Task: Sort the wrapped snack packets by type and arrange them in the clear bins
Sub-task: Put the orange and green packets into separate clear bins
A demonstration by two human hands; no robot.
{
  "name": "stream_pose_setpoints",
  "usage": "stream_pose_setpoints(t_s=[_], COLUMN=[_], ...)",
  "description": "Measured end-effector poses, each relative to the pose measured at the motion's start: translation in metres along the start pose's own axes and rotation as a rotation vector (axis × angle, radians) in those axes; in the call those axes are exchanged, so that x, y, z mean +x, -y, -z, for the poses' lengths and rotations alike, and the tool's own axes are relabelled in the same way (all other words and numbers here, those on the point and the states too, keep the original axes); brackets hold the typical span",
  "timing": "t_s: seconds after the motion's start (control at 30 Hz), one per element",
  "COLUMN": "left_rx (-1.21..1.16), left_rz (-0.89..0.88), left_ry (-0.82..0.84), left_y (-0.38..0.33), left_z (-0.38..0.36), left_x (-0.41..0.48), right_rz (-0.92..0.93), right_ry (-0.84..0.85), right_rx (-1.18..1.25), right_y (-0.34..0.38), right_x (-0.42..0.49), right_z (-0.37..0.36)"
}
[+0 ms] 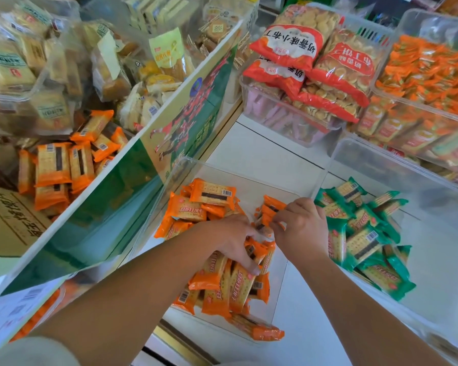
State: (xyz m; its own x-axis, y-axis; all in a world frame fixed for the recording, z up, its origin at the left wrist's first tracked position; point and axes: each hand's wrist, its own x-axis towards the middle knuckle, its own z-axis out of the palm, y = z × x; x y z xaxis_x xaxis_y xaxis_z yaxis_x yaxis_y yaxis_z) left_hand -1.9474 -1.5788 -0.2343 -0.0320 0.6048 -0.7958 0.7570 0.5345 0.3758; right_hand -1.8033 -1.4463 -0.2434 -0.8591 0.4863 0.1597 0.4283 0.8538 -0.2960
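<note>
Left hand [233,241] curls over the orange packets [209,199], gripping some. Right hand [303,228] pinches a single packet [271,207] at its 10 o'clock. Both are inside the middle bin [175,165]. Green packets [365,244] lie in the side bin [381,159] at 3 o'clock. Red biscuit bags [296,48] are heaped at 12.

Bare bin floor [251,182] behind orange packets [212,197]; green panel [132,186] seemingly tight at left

Bright, even light; shadows are soft and faint. The wide-angle lens curves straight edges toward the borders. The upper-left snack bin [37,95] is blurred, and pale glare hazes the right clear bin [381,165].
</note>
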Motion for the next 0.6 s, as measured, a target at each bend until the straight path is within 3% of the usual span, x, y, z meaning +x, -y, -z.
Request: stream_pose_setpoints(t_s=[0.13, 0.27, 0.4, 0.47, 0.6], left_rx=[-0.15, -0.231, -0.091, -0.058, -0.227], left_rz=[0.012, -0.068, -0.103, -0.064, 0.007], left_ry=[0.068, -0.004, -0.074, -0.082, 0.01], left_y=[-0.001, 0.003, -0.002, -0.01, -0.031], left_z=[0.005, -0.001, -0.017, -0.019, -0.017], left_x=[-0.013, -0.028, -0.034, -0.036, -0.03], right_rz=[-0.006, -0.004, -0.005, 0.013, 0.066], right_ry=[0.006, 0.008, 0.027, 0.045, 0.081], right_rx=[0.007, 0.015, 0.014, 0.009, -0.02], right_y=[0.0, 0.001, 0.002, 0.001, -0.002], right_x=[0.0, 0.002, 0.0, -0.001, 0.0], right_z=[0.001, 0.001, 0.0, 0.001, 0.004])
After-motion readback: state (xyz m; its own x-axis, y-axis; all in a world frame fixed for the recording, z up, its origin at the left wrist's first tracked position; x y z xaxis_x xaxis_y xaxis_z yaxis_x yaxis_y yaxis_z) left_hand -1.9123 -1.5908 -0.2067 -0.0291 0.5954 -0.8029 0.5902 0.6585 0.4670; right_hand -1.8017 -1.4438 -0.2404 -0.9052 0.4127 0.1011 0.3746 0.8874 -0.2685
